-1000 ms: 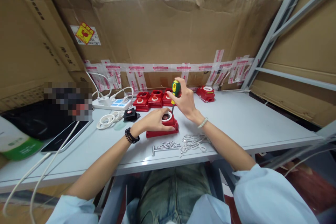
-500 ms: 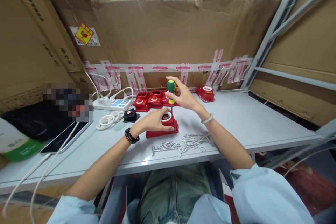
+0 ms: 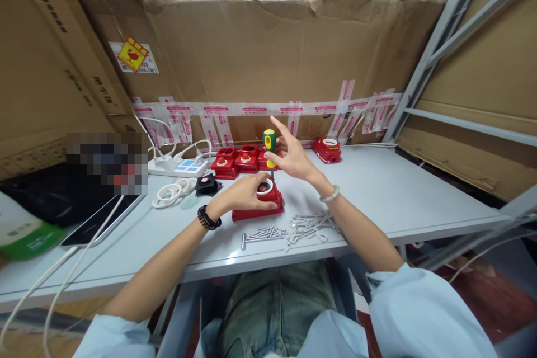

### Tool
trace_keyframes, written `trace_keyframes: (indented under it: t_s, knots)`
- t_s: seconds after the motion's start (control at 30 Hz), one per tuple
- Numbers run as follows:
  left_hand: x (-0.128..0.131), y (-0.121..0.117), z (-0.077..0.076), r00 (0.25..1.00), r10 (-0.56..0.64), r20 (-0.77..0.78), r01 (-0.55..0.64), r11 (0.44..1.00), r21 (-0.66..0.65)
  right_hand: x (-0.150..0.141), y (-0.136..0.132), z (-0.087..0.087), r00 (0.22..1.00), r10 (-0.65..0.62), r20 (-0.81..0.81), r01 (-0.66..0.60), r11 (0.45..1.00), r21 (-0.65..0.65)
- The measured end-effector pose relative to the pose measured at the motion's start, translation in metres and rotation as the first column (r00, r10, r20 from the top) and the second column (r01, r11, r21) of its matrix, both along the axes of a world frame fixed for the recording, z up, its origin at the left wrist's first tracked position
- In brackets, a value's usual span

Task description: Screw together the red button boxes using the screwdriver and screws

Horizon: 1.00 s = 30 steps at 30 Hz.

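A red housing with a white ring on top [image 3: 257, 215] lies on the table in front of me. My left hand [image 3: 240, 193] is closed around it, thumb along the near side and fingers at the ring. Above its right end stands a green-and-yellow screwdriver [image 3: 269, 146], upright, with its shaft pointing down at the housing; the tip is hidden. My right hand [image 3: 297, 160] has the thumb and some fingers at the screwdriver's handle, while the index finger is raised off it. Loose screws [image 3: 267, 232] and thin metal pieces with looped ends [image 3: 308, 226] lie near the front edge.
Several red housings [image 3: 246, 159] stand in a row behind, and another [image 3: 327, 150] sits farther right. To the left are a power strip [image 3: 191, 168], white rings [image 3: 168, 194], a black part [image 3: 207, 184] and a tablet [image 3: 98, 222]. Cardboard [image 3: 251, 50] walls the back.
The right index finger has lifted away from the top of the screwdriver, and the fingers have spread. The screwdriver's handle has turned slightly. My left hand stays on the housing.
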<state>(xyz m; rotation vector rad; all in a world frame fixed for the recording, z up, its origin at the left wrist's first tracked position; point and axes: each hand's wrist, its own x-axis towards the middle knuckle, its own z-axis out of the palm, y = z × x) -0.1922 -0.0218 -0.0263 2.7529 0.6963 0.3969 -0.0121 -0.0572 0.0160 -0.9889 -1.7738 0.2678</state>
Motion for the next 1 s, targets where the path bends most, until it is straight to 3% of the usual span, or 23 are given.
trace_keyframes:
  t_s: [0.1,0.37,1.0]
  knots:
    - [0.0003,0.0001,-0.0002,1.000,0.002,0.002,-0.002,1.000,0.003,-0.0040,0.0000,-0.0040,0.999,0.034,-0.034,-0.034,0.999,0.003]
    - [0.0015,-0.0018,0.0016,1.000,0.015,-0.005,-0.015,1.000,-0.011,-0.0076,-0.0029,-0.0062,0.998,-0.061,0.005,0.060,0.996,0.064]
    - [0.0016,-0.0003,0.0003,1.000,0.015,-0.006,-0.015,1.000,0.000,-0.0056,-0.0017,-0.0079,0.995,-0.103,0.021,0.102,0.994,0.042]
